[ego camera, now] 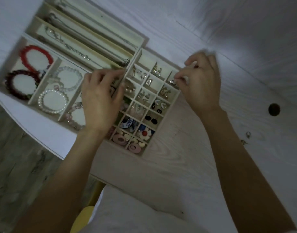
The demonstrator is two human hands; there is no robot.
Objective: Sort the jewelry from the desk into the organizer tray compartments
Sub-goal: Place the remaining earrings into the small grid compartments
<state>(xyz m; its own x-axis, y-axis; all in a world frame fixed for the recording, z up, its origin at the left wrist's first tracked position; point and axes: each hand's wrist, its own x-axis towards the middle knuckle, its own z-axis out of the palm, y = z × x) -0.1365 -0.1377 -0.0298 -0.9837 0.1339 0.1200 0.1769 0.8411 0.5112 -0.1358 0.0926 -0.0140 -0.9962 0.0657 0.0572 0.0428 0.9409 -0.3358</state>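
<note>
A beige organizer tray [162, 122] of small square compartments holds earrings and hair clips. My right hand [201, 83] hovers over its far right corner, fingertips pinched on a small silver earring [173, 81] above a compartment there. My left hand [100, 98] rests on the tray's left wall, fingers spread, holding nothing that I can see. Left of it, a bracelet tray [18, 47] carries red, dark red, pearl and pink bracelets. A long-slot tray [100, 39] behind holds necklaces. Two small loose pieces [247, 137] lie on the desk at the right.
The white wood-grain desk [211, 165] has a dark round cable hole [274, 109] at the right. The desk's curved edge runs at the lower left, with grey floor [18, 157] beyond. Something yellow [84, 219] shows under the edge.
</note>
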